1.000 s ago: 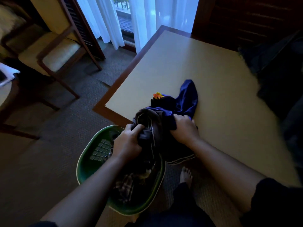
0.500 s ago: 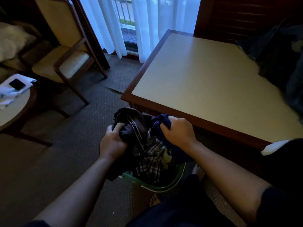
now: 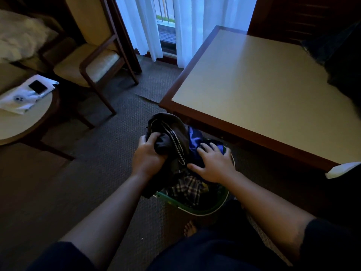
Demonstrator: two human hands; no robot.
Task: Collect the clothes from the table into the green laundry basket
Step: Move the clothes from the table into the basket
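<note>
Since half a second ago the right hand [image 3: 214, 166] has let go of the blue garment [image 3: 193, 139]. Its fingers, curled round the cloth then, now lie spread and flat on top of it, pressing down. Left hand [image 3: 149, 155] has kept its grip, the fingers clamped round a bunch of the dark garment [image 3: 170, 130].

Three garments show, all at one green laundry basket [image 3: 218, 205] on the carpet below both hands. The dark one is between the hands and beyond the left knuckles. The blue one is under the right palm and just beyond its fingertips. A plaid garment [image 3: 187, 189] lies beneath the right wrist.

The dark garment's long axis runs from beyond the left hand back toward the person. Its far end humps up above the fingers and its near end hangs over the basket's rim under the left wrist. A pale-edged band on it follows the same line. The blue garment is crumpled, so its axis cannot be told.

One table [image 3: 254, 85] stands beyond the right hand. One chair [image 3: 91, 63] stands well beyond the left hand. One round side table [image 3: 23, 122] far to the left hand's outer side carries a phone [image 3: 38, 87] on a white cloth [image 3: 21, 98].
</note>
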